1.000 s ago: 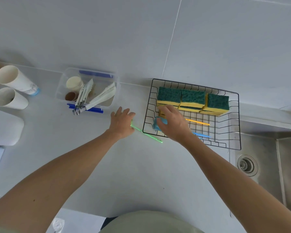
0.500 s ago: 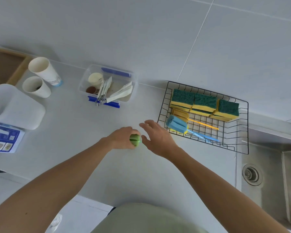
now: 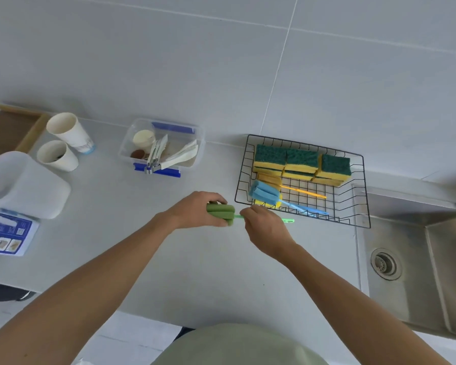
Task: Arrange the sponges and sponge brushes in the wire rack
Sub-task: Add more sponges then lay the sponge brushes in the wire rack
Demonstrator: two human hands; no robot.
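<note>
A black wire rack (image 3: 363,196) stands on the grey counter beside the sink. Along its back lie several yellow sponges with green scouring tops (image 3: 302,162). In front of them rest a blue sponge brush (image 3: 265,192) and a yellow sponge brush with an orange handle (image 3: 304,192). Just left of the rack, above the counter, I hold a green sponge brush (image 3: 221,214) level. My left hand (image 3: 195,210) wraps its foam head. My right hand (image 3: 263,226) pinches its light green handle, whose end pokes out to the right.
A clear plastic box (image 3: 192,143) of utensils sits at the back middle. Two paper cups (image 3: 63,143), a white container (image 3: 24,184), a blue leaflet (image 3: 8,235) and a wooden tray (image 3: 11,130) are on the left. The steel sink (image 3: 416,262) with its drain lies to the right.
My right hand let go of the blue brush in the rack and came left onto the green brush's handle. My left hand picked up the green brush by its head.
</note>
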